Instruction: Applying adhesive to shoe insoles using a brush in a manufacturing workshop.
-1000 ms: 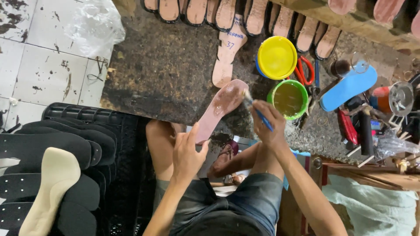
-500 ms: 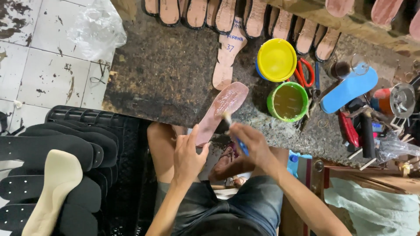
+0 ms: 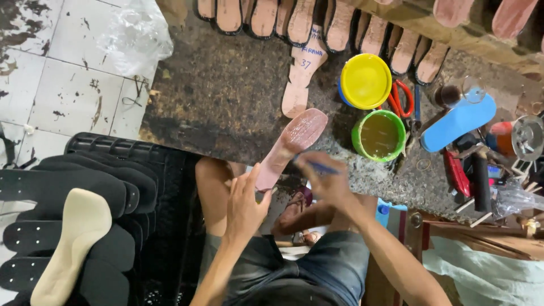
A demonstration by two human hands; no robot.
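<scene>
A dark, stained workbench stretches in front of me, with a row of soles along its far edge and a green pot of glue beside a yellow lid. My left hand grips the heel end of a pink insole, whose toe rests over the bench edge. My right hand pinches a blue brush against the insole's middle.

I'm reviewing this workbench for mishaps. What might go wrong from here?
The open green tub of liquid sits right beside the right hand and its brush; an elbow swing might tip it. The pink sole, gripped only at its end by the left hand, may wobble and smear.
</scene>
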